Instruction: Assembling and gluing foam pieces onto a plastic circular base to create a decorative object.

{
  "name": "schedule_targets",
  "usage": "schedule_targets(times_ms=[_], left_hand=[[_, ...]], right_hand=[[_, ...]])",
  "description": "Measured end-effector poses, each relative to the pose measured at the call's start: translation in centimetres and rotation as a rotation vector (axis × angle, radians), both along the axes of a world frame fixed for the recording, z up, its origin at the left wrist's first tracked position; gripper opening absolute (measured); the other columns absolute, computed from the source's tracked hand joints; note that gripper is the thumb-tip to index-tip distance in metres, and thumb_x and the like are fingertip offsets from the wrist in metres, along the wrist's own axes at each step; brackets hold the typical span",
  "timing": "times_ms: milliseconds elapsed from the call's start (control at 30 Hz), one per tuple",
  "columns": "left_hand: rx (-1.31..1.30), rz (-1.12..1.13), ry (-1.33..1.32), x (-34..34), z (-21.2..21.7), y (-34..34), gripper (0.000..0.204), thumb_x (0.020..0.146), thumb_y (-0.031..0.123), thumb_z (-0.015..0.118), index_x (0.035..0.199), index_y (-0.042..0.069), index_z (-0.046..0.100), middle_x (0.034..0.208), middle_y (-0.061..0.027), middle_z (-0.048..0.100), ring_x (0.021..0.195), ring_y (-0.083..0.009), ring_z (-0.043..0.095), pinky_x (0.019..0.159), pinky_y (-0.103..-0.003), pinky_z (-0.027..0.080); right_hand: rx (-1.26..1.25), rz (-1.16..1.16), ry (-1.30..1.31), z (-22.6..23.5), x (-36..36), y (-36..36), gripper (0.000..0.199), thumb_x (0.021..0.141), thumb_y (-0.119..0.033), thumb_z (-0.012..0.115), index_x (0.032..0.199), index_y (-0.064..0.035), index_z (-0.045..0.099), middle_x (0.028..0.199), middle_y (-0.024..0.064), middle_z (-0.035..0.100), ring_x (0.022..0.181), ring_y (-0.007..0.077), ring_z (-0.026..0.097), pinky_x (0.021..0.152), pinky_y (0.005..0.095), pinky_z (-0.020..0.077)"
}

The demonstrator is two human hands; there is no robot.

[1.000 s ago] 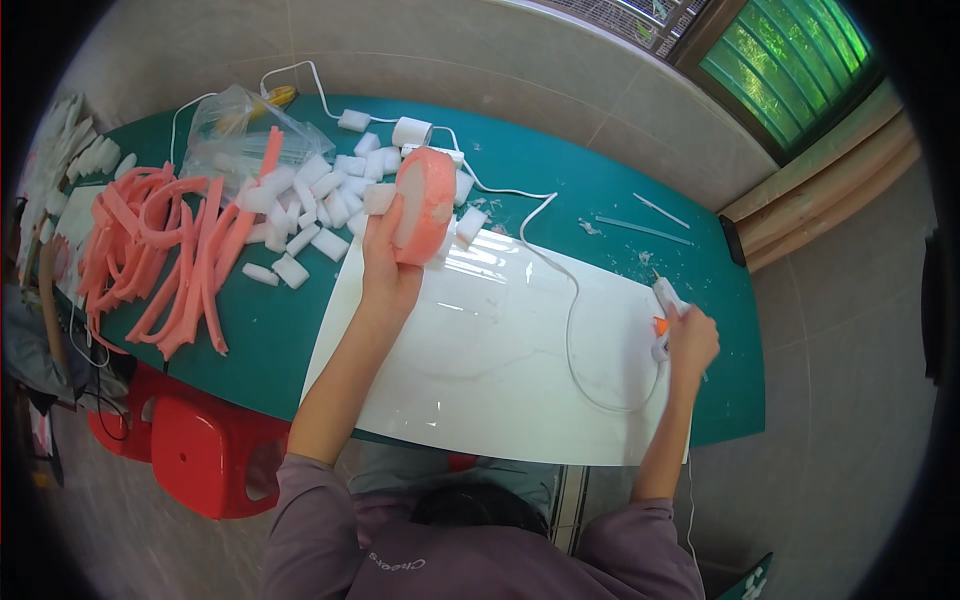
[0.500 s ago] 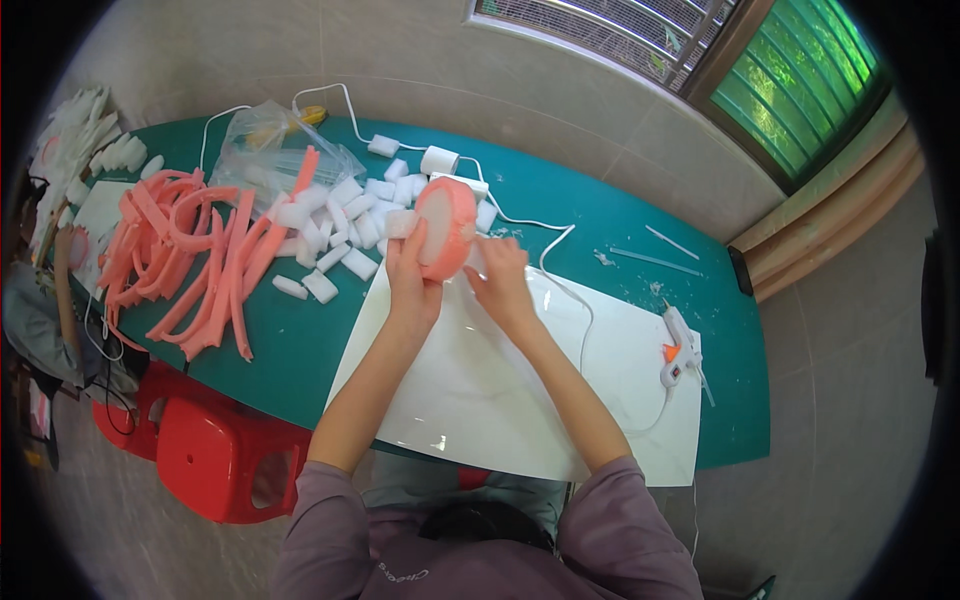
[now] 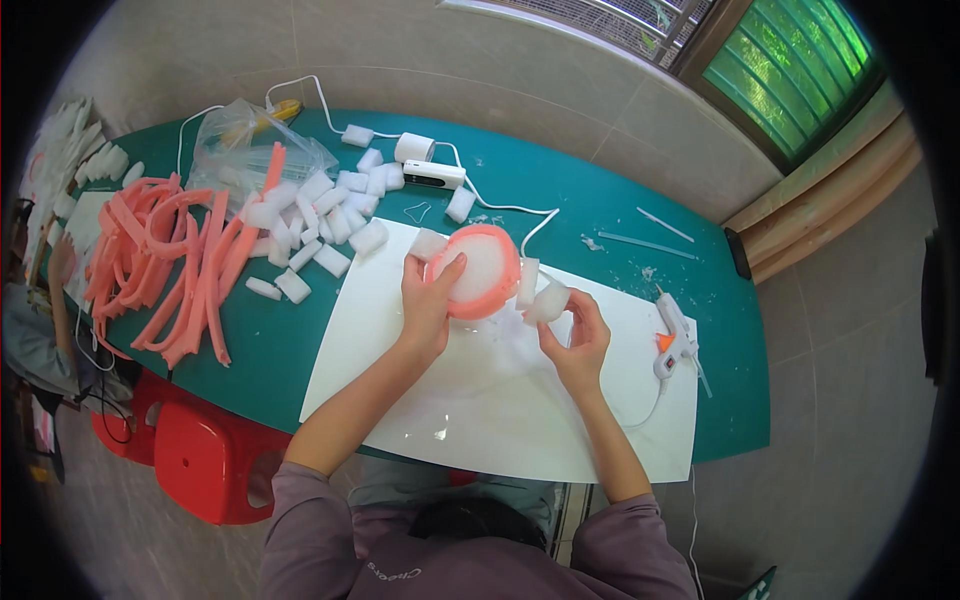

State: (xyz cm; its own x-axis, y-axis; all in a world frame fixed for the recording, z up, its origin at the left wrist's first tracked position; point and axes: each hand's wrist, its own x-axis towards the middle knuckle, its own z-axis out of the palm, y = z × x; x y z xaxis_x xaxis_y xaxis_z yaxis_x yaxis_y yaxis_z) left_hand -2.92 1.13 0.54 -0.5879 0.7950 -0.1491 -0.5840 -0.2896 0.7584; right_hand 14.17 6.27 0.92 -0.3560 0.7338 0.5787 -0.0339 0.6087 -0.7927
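My left hand [image 3: 428, 300] grips a round white foam piece with a salmon-pink rim [image 3: 478, 270], held tilted above the white sheet [image 3: 480, 400]. Just to its right, my right hand [image 3: 575, 335] pinches a small white foam block [image 3: 548, 300] close to the ring's edge. Another white block [image 3: 527, 281] sits against the ring's right side. A white glue gun [image 3: 675, 335] with an orange tip lies on the sheet's right end, apart from both hands.
Several white foam blocks [image 3: 320, 225] and a heap of pink foam strips [image 3: 170, 265] cover the green table [image 3: 270, 345] at left. A clear plastic bag [image 3: 245, 150], a white power adapter [image 3: 425, 160] with cord, and glue sticks [image 3: 640, 238] lie farther back. A red stool [image 3: 205, 460] stands below left.
My right hand left the glue gun on the sheet, came to the ring and now holds a white block. The ring has tilted so its white face shows.
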Motion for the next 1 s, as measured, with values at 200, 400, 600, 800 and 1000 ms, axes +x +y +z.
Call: schedule_targets(times_ms=[200,400,600,800,1000], left_hand=[[0.071,-0.020,0.054,-0.2,0.6,-0.6,0.046,0.079,0.012,0.059,0.117,0.005,0.034,0.113,-0.0074,0.044,0.104,-0.0179,0.047,0.085,-0.031,0.043],[0.155,-0.345,-0.125,0.7,1.6,-1.2,0.041,0.088,0.023,0.046,0.123,0.007,0.032,0.117,-0.0061,0.045,0.105,-0.0166,0.047,0.086,-0.028,0.041],[0.125,-0.369,-0.198,0.7,0.6,-0.8,0.042,0.087,0.024,0.047,0.123,0.008,0.032,0.118,-0.0067,0.044,0.107,-0.0174,0.047,0.089,-0.031,0.040],[0.030,-0.186,-0.036,0.3,0.4,-0.6,0.048,0.079,0.012,0.059,0.119,0.006,0.032,0.116,-0.0090,0.043,0.107,-0.0188,0.046,0.086,-0.031,0.043],[0.008,-0.090,0.099,1.0,0.3,-0.5,0.050,0.076,0.009,0.062,0.115,0.005,0.032,0.114,-0.0089,0.041,0.106,-0.0183,0.045,0.085,-0.030,0.045]], right_hand=[[-0.137,-0.009,0.047,-0.2,0.9,0.4,0.043,0.060,0.005,0.064,0.098,-0.0014,0.045,0.094,0.0070,0.050,0.089,0.0145,0.050,0.080,0.0261,0.0393],[-0.303,0.218,0.031,-0.9,1.3,1.1,0.039,0.059,0.003,0.064,0.089,-0.0046,0.042,0.096,0.0081,0.053,0.090,0.0142,0.052,0.078,0.0258,0.0403],[-0.198,0.258,-0.412,-1.2,0.9,1.0,0.042,0.058,-0.003,0.065,0.094,-0.0051,0.043,0.097,0.0075,0.059,0.083,0.0148,0.055,0.072,0.0251,0.0425],[-0.321,0.221,0.082,-0.2,1.4,0.7,0.043,0.060,0.005,0.064,0.098,-0.0025,0.045,0.096,0.0066,0.049,0.093,0.0178,0.052,0.083,0.0296,0.0399],[-0.017,0.096,-0.009,0.9,1.6,-0.1,0.042,0.061,0.003,0.066,0.100,0.0001,0.050,0.095,0.0081,0.055,0.087,0.0160,0.052,0.078,0.0263,0.0405]])
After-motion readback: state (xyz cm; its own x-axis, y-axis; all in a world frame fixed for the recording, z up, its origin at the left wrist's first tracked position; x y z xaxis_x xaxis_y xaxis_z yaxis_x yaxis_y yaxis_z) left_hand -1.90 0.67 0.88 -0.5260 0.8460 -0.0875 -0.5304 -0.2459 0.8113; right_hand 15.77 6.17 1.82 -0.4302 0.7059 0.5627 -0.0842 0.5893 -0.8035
